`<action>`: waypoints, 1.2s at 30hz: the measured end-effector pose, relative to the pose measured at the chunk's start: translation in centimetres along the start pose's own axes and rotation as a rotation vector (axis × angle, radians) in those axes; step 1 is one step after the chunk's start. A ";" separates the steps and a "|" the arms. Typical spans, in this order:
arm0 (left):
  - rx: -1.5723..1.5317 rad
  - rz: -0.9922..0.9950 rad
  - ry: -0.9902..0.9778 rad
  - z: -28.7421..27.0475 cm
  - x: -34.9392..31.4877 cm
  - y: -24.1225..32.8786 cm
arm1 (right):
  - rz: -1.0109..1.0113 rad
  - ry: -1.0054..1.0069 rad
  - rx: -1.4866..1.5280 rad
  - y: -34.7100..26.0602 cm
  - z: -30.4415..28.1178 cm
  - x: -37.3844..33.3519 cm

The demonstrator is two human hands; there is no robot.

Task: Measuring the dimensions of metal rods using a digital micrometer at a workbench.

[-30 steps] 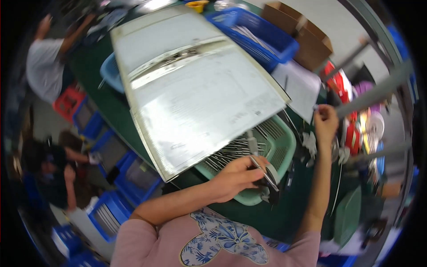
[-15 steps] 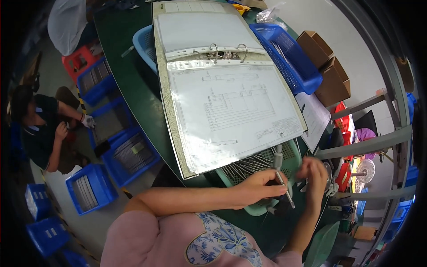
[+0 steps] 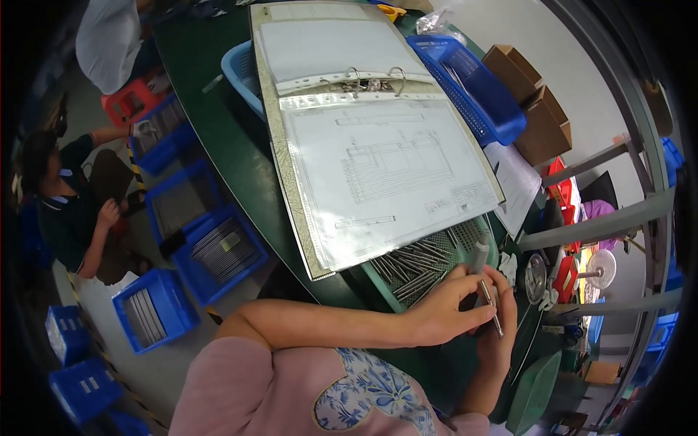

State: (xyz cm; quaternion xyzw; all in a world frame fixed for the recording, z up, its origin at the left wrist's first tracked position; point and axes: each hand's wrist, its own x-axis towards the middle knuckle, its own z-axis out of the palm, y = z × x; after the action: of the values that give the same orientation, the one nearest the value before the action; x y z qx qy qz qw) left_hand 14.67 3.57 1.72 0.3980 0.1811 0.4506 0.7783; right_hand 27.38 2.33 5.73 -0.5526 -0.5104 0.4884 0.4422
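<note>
My left hand (image 3: pixel 440 309) reaches across from the left, its thumb and fingers closed on a slim, shiny metal rod (image 3: pixel 492 309) that tilts down to the right. Right beside it, my right hand (image 3: pixel 502 305) has its fingers curled in close behind the rod; what they grip is partly hidden. A grey cylindrical tool (image 3: pixel 480 254) rises just above the fingers of both hands, and its lower end is hidden by them. Beyond my left hand is a light green basket (image 3: pixel 493 243) holding many thin metal rods (image 3: pixel 411 265).
An open ring binder (image 3: pixel 378 167) with a technical drawing overhangs the basket. Blue baskets (image 3: pixel 502 123) and cardboard boxes (image 3: pixel 545 127) stand beyond it. A metal frame (image 3: pixel 603 221) borders the right. At left, another person (image 3: pixel 62 196) sits by blue bins (image 3: pixel 218 254) on the floor.
My right hand has come in against my left hand and the rod. My left hand and rod have shifted slightly right. The co-worker's arm has moved to a farther bin.
</note>
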 end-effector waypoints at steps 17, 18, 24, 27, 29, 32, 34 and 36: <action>0.035 0.296 0.068 -3.6 -0.5 3.2 | 0.040 -0.467 1.140 0.0 -2.4 4.5; 0.031 0.276 0.069 -3.5 -0.4 3.2 | 0.048 -0.424 1.127 0.3 -2.3 4.4; 0.026 0.181 0.043 -2.9 -0.2 2.6 | 0.068 -0.318 1.063 -0.2 -1.8 3.6; 0.061 0.189 0.002 -2.4 0.1 2.2 | 0.107 -0.227 0.994 -0.6 -1.6 3.5; 0.084 0.197 -0.012 -2.2 0.2 2.2 | 0.116 -0.275 1.038 -0.3 -1.8 3.7; 0.124 0.214 -0.026 -2.3 0.1 2.1 | 0.154 -0.257 1.055 -0.3 -1.6 3.8; 0.144 0.203 -0.024 -2.4 0.1 2.0 | 0.178 -0.268 1.035 -0.3 -1.6 3.8; 0.145 0.202 -0.019 -2.4 0.0 2.0 | 0.173 -0.270 1.037 -0.1 -1.5 3.8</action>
State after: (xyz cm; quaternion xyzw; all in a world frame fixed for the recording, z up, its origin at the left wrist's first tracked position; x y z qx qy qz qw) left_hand 12.08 5.21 1.82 0.4736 0.1650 0.5086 0.6998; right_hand 28.82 6.18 5.65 -0.2342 -0.2072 0.7775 0.5457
